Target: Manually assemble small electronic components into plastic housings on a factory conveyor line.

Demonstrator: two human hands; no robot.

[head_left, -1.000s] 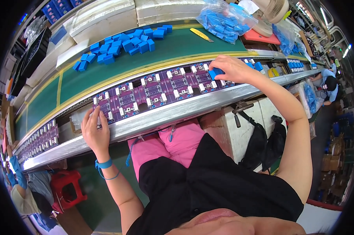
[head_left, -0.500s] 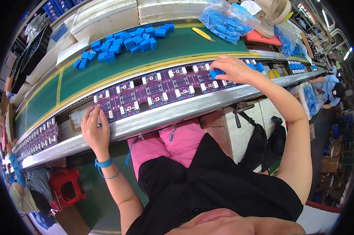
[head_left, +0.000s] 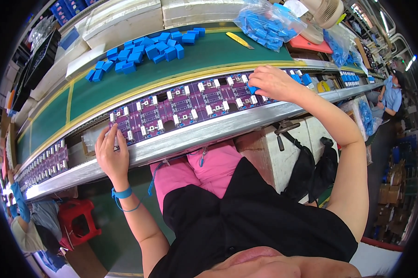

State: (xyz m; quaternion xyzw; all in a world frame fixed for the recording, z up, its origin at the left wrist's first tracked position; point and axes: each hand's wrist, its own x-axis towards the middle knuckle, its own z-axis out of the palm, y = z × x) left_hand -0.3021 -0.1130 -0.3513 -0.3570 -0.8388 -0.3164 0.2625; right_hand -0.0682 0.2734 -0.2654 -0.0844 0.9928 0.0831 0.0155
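Boards (head_left: 193, 100), purple with little white parts on top, sit in a long row beside a shiny silver rail (head_left: 195, 135). The right hand (head_left: 271, 83) pinches a small blue block (head_left: 252, 89) at the right part of the row, and hides some of it. The left hand (head_left: 112, 150) has its fingers a bit spread, tips at this row's left end. On the green counter (head_left: 209, 55) lie a pile of blue blocks (head_left: 160, 48), a yellow knife (head_left: 238, 40) and a clear bag (head_left: 267, 28) with more blocks.
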